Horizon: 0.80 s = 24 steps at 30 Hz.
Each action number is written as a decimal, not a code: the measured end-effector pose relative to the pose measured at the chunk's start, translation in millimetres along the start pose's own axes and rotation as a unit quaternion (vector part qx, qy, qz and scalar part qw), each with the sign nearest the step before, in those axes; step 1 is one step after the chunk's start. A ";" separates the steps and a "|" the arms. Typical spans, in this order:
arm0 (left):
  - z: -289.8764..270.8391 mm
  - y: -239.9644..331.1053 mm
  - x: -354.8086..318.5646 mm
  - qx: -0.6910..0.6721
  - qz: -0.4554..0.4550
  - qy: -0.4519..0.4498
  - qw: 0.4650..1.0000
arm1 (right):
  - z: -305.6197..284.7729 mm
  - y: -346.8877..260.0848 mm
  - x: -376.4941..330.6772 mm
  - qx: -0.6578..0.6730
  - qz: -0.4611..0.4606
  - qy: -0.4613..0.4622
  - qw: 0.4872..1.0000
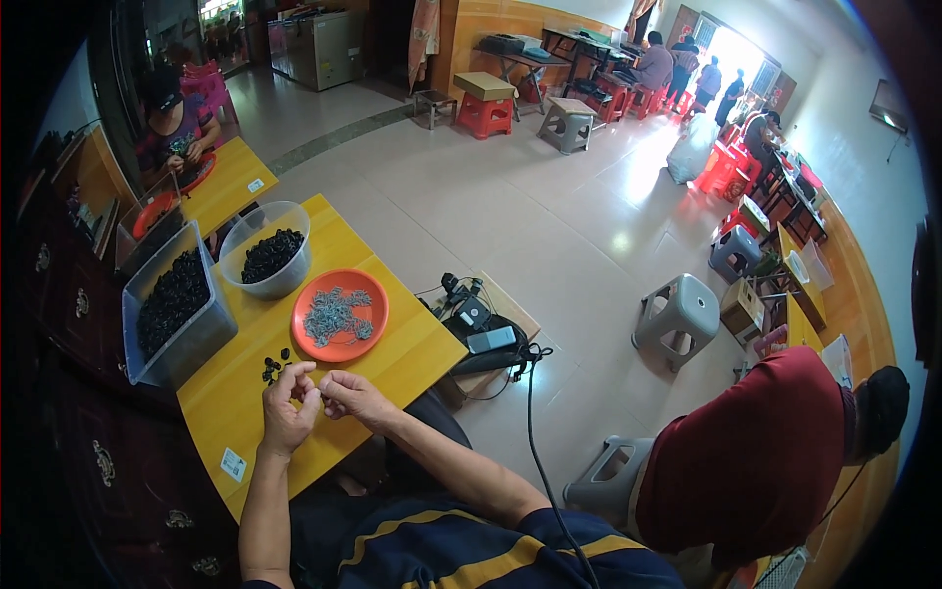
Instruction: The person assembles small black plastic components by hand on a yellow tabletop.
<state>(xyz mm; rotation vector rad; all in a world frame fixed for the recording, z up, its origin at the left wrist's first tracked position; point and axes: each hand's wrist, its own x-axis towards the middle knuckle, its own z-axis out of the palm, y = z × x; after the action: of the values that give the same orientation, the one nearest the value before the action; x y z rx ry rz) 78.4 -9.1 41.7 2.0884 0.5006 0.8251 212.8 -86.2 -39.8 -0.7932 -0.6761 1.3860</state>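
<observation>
Both my hands meet over the yellow table, just in front of an orange-red plate. On the plate lies a heap of small grey metal pieces. My left hand pinches with thumb and index finger, and whatever sits in the pinch is too small to name. Fingers curled, my right hand closes against the left fingertips; its hold is hidden too. Several small black pieces lie loose beside my left hand. Further back stand a round clear tub and a rectangular clear bin, both holding black pieces.
A box with black devices and cables stands right of the table. Grey stools are on the floor. Close on my right sits a person in dark red; another works at a table ahead left. Dark drawers line the left.
</observation>
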 end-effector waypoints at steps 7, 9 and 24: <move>-2.5 -6.9 -3.9 0.039 0.016 0.011 0.999 | 3.4 -1.3 3.0 -0.067 -0.059 0.012 0.996; -2.1 -8.7 -2.6 0.060 0.022 0.014 0.998 | 3.9 -2.4 5.3 -0.087 -0.064 0.017 0.994; -0.9 -36.8 -7.4 -0.186 -0.152 0.045 0.970 | -8.4 -49.0 39.8 -0.501 -0.289 0.131 0.805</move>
<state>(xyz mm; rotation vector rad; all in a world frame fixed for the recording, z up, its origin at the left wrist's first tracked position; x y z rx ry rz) 70.3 8.5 9.6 1.5895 0.6424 0.7667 251.3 -48.0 -6.4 -1.4115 -1.3211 0.2563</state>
